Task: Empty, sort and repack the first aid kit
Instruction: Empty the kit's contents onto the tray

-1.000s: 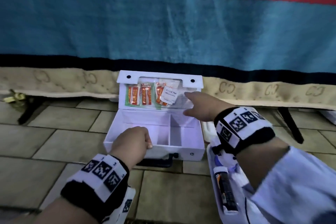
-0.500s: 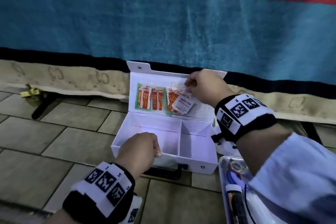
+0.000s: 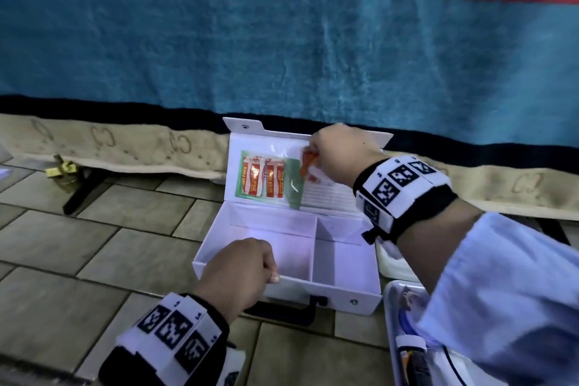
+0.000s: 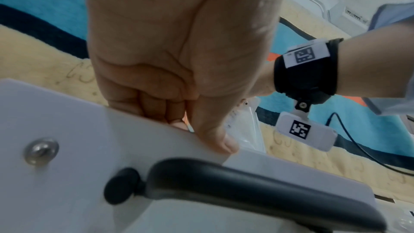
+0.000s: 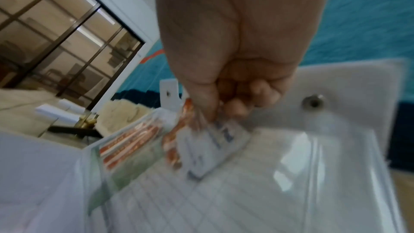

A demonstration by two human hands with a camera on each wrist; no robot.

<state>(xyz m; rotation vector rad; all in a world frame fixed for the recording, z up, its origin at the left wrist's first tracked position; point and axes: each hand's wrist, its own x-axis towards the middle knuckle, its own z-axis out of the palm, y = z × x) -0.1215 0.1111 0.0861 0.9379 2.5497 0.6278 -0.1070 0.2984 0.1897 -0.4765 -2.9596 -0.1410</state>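
Pinching sachets (image 3: 308,163) now raised from lid pocket, right hand (image 3: 340,153)

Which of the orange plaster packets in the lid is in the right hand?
The rightmost orange packet, pinched with a white pad packet by the right hand and lifted clear. The other two packets sit untouched in the lid's clear sleeve.

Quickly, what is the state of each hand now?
Left hand: grips the kit box front wall.
Right hand: pinches sachets from the lid pocket.

White kit box (image 3: 344,266), orange-and-white sachets (image 3: 264,180).
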